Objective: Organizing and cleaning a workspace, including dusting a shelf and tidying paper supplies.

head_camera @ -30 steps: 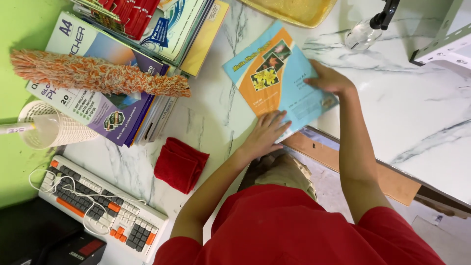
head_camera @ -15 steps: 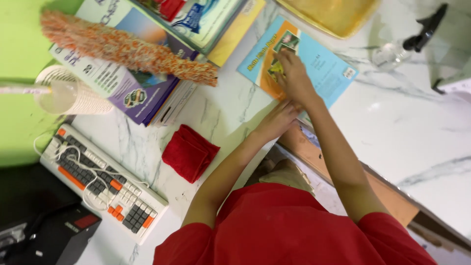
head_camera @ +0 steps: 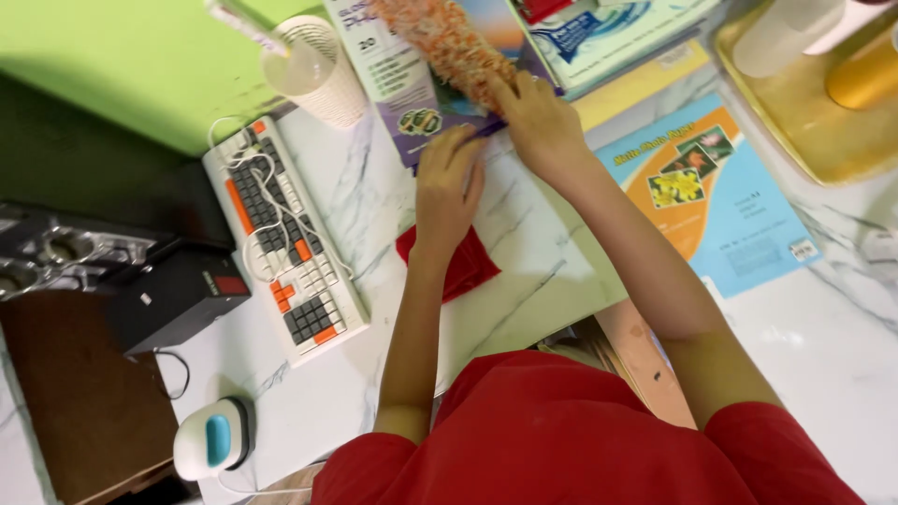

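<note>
The right hand (head_camera: 538,122) has its fingers closed around the lower end of an orange-and-white fluffy duster (head_camera: 454,42), which lies across a purple paper packet (head_camera: 412,93) at the far side of the marble table (head_camera: 524,252). The left hand (head_camera: 447,192) rests flat just beside the duster's near end, fingers loosely spread and holding nothing, its heel over a folded red cloth (head_camera: 458,262). Left of the duster stands a ribbed plastic cup (head_camera: 313,70), with a white-and-orange keyboard (head_camera: 281,238) nearer the person. Swinging the duster leftward could well tip that light cup; dragging it might also pull the packet along, since the left hand presses only its edge.
</note>
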